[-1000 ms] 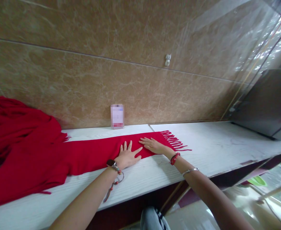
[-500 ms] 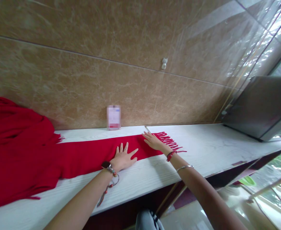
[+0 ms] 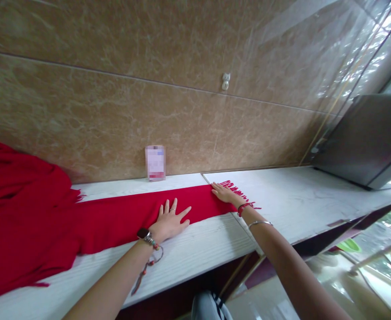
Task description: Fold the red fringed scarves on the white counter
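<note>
A red fringed scarf (image 3: 115, 218) stretches flat along a white wood-grain counter (image 3: 198, 240), its left part heaped in loose folds. My left hand (image 3: 170, 220) lies on the scarf's middle stretch, fingers spread, with a ring and a dark watch at the wrist. Near the right end, my right hand (image 3: 224, 194) rests flat on the cloth just short of the fringe (image 3: 237, 190). The wrist and a red bracelet hide part of that fringe. Neither hand grips the fabric.
Against the brown marbled tile wall (image 3: 115, 120) leans a small pale card (image 3: 155, 163), blurred out. A white cat-shaped hook (image 3: 226, 81) sticks to the wall. At the counter's right end stands a large dark grey box-like object (image 3: 365, 138). Open shelving lies below the front edge.
My right hand has slid right along the scarf toward the fringe. My left hand stays in about the same place. The view has shifted slightly.
</note>
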Motion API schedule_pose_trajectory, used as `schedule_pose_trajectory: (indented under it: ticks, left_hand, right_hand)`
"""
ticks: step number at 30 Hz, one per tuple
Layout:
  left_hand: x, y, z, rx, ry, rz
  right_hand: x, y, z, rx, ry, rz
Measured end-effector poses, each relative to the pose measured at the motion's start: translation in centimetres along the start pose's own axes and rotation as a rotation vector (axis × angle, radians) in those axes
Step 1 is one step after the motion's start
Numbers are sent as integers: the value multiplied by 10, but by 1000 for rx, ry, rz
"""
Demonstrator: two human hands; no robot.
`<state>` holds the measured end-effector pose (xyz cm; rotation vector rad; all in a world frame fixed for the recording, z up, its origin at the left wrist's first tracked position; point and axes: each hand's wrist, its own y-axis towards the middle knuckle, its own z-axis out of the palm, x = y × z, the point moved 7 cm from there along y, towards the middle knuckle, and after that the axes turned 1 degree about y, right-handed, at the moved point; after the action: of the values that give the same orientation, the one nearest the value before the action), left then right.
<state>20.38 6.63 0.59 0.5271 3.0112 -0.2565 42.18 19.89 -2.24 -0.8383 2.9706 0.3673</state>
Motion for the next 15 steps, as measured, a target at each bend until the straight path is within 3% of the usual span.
schedule_pose_trajectory:
  ticks: [3,5,8,12,15]
  left_hand:
    - [-2,-2,-2,-27,17,7]
    - [-3,-1,-3,-76,39,17]
    - [-6,0,-6,-203,80,46]
    - [-23,-4,-18,-369,144,196]
    - [-39,-8,-22,-346,188,364]
  right_hand:
    - [-10,-5,-10,-62,74,102]
    - [-6,-8,-28,-181,218,144]
    - [15,-13,-60,-353,469,62]
    - [57,-18,-76,-243,564,-200]
    - [71,-22,-76,-132,542,-280]
